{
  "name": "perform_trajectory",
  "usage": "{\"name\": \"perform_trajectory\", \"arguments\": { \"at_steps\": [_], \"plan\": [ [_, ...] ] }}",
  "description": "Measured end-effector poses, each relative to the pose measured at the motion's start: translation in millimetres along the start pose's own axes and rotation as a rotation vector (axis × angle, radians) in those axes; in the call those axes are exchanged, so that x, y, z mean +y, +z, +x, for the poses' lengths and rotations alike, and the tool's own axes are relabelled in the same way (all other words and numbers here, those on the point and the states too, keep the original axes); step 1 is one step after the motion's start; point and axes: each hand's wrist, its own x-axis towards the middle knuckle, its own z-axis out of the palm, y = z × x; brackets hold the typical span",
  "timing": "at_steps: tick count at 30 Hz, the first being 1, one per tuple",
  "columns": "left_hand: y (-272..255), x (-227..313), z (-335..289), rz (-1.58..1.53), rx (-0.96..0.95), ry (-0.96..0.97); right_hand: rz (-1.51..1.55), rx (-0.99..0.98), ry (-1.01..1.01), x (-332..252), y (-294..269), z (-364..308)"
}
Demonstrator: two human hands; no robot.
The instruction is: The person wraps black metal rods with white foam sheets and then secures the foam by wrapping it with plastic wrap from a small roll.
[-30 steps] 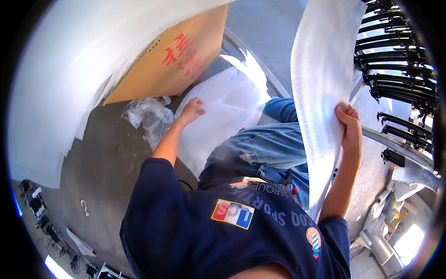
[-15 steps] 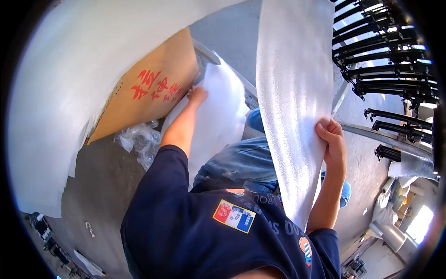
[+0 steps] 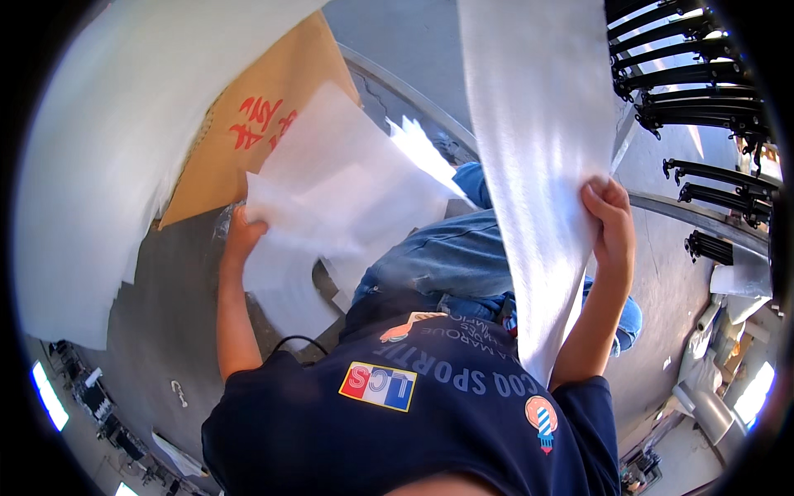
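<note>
My left hand (image 3: 244, 236) is closed on the edge of a thin white foam sheet (image 3: 331, 182), thumb on top. That sheet spreads to the right in front of the cardboard box, tilted and partly smeared by motion. On the other side, my right hand (image 3: 609, 219) pinches the right edge of a long white foam strip (image 3: 538, 124). The strip hangs from the top of the view down to my shirt, over my jeans (image 3: 447, 264). The fingertips of my right hand are partly hidden behind the strip.
A brown cardboard box (image 3: 273, 91) with red handwriting stands ahead on the left. Large white sheeting (image 3: 91, 182) hangs along the left side. Rows of black curved metal parts (image 3: 695, 91) hang at the upper right. White rolls (image 3: 703, 405) lie at the far right.
My left hand has moved left and nearer to me from beside the box, drawing the foam sheet across the box's front. My right hand still grips the strip, slightly farther right.
</note>
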Motion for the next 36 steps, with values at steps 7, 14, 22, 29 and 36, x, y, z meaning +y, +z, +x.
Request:
{"name": "perform_trajectory", "arguments": {
  "at_steps": [7, 14, 22, 29, 36],
  "plan": [
    [94, -24, 125, -0.138, 0.116, 0.066, -0.078, -0.124, 0.118, 16, 55, 81],
    [198, 30, 269, 0.293, -0.195, -0.036, -0.025, 0.077, 0.324, 80, 89, 128],
    [202, 21, 303, 0.404, -0.373, -0.007, -0.147, 0.000, 0.394, 143, 90, 122],
    [230, -1, 317, 0.217, -0.518, 0.019, -0.471, -0.081, 0.284, 148, 109, 151],
    [201, 50, 283, 0.310, -0.846, 0.148, -0.360, -0.039, 0.301, 105, 57, 154]
  ]
}}
